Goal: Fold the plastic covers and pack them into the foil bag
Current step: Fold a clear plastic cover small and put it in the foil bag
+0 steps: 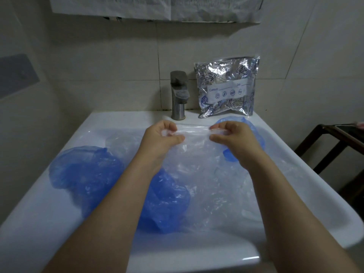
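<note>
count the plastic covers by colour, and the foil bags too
blue plastic covers: 3 visible, at left, centre and behind the right hand
clear plastic covers: at least 1, held by both hands; the clear heap may hide more
foil bag: 1
total: at least 5

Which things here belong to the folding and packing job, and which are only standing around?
For the job: clear plastic cover pinched by left hand and right hand; blue covers; foil bag.
Standing around: tap; sink; wooden stand.
</note>
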Motion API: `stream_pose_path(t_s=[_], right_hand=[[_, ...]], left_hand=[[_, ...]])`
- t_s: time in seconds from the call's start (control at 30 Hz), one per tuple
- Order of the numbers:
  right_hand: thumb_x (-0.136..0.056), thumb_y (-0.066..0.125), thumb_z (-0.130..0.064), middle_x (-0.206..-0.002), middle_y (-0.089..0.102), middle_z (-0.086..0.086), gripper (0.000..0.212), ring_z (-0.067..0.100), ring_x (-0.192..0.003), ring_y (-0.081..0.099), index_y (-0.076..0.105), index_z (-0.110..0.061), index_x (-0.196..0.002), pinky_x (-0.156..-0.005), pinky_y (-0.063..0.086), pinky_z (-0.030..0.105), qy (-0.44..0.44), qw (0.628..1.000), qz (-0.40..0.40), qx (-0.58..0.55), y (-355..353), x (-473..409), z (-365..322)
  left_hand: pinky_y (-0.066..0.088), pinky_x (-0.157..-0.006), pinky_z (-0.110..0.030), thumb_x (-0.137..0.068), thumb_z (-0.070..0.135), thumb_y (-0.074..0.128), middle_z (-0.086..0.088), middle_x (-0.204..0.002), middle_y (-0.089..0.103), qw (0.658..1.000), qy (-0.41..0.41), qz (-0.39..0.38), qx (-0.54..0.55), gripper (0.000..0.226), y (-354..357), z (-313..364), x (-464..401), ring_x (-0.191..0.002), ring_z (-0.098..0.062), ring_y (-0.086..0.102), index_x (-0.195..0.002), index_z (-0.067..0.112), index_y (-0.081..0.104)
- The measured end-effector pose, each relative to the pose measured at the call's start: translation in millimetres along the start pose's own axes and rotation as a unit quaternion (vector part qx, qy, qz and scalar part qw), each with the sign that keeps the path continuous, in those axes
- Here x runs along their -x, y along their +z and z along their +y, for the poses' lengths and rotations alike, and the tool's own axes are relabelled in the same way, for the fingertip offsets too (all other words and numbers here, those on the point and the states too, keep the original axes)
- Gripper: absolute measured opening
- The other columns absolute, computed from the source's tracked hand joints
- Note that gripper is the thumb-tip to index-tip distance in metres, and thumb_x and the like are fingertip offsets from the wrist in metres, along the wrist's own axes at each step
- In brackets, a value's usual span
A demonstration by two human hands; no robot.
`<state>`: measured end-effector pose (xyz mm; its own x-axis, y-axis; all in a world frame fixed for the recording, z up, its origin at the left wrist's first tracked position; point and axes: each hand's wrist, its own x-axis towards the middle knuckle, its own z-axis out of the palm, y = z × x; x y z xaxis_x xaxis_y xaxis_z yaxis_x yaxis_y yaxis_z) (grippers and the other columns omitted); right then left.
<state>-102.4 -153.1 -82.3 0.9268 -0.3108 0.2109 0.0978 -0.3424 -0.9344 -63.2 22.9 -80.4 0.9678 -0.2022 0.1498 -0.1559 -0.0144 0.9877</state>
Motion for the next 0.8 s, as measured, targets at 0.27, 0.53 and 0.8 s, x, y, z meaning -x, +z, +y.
stream_pose_path(t_s=[0.27,0.53,0.8], right_hand=[[-0.084,0.065,-0.004,-0.057,0.049,0.003,0.011,0.001,-0.04,0.038,0.066,-0.011,-0.075,-0.041,0.032,0.013,-0.013,0.995,0.058,0.081,-6.9,-2.9,3.9],[-0.082,0.058,-0.016,-0.074,0.059,0.006,0.022,0.015,-0.07,0.05,0.076,-0.017,-0.069,-0.076,0.043,0.027,0.111,0.971,-0.11,-0.18,-28.7,-3.4,12.6],[-0.084,0.038,0.006,-0.063,0.058,-0.001,0.038,0.013,-0.056,0.051,0.067,-0.017,-0.074,-0.051,0.049,0.018,0.151,0.921,-0.052,-0.356,-23.3,-6.6,4.3]], left_hand=[[0.043,-0.061,-0.004,-0.083,0.005,0.066,0.01,-0.08,0.061,0.996,0.03,-0.018,-0.083,0.021,-7.1,-2.1,-2.3,-0.07,-0.002,0.055,-0.096,0.021,0.066],[0.048,-0.072,-0.019,-0.087,0.011,0.061,-0.002,-0.084,0.064,0.995,-0.013,-0.093,-0.027,0.009,-19.3,4.6,-4.4,-0.076,-0.013,0.058,-0.09,0.018,0.065],[0.05,-0.074,-0.013,-0.088,-0.013,0.04,0.014,-0.072,0.071,0.99,0.011,-0.136,0.045,0.037,-17.2,6.1,-0.8,-0.074,0.005,0.064,-0.086,0.013,0.067]])
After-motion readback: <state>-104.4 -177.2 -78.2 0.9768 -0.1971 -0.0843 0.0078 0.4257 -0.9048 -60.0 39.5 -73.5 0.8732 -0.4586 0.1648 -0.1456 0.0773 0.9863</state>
